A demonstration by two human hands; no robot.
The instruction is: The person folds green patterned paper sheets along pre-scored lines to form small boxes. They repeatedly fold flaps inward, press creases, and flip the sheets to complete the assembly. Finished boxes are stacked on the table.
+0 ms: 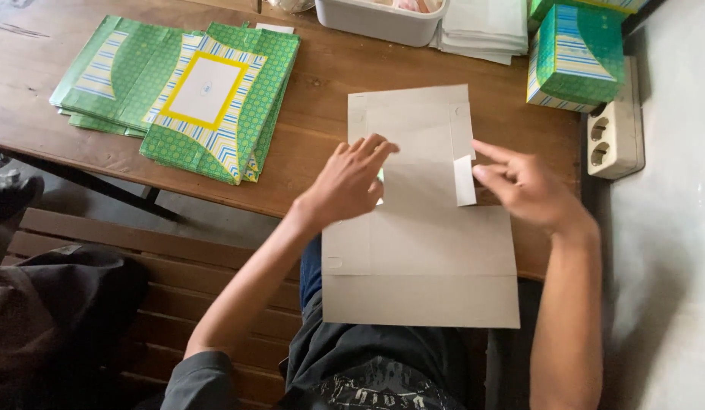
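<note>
A flat grey cardboard box blank (421, 250) lies plain side up on the wooden table (322, 83), its near part hanging over the table's front edge toward my lap. My left hand (351, 182) rests on its left-middle part, fingers bent and pressing on the board. My right hand (523, 186) is at the blank's right edge, fingertips on a small white flap (465, 181) that stands up from the board. Neither hand lifts the blank off the table.
A stack of flat green-and-yellow patterned box blanks (193, 91) lies at the left. A folded green patterned box (576, 57) stands at the right, next to a white power strip (614, 129). A white tub (379, 19) and grey sheets (485, 26) sit at the back. A wooden bench (178, 281) is below.
</note>
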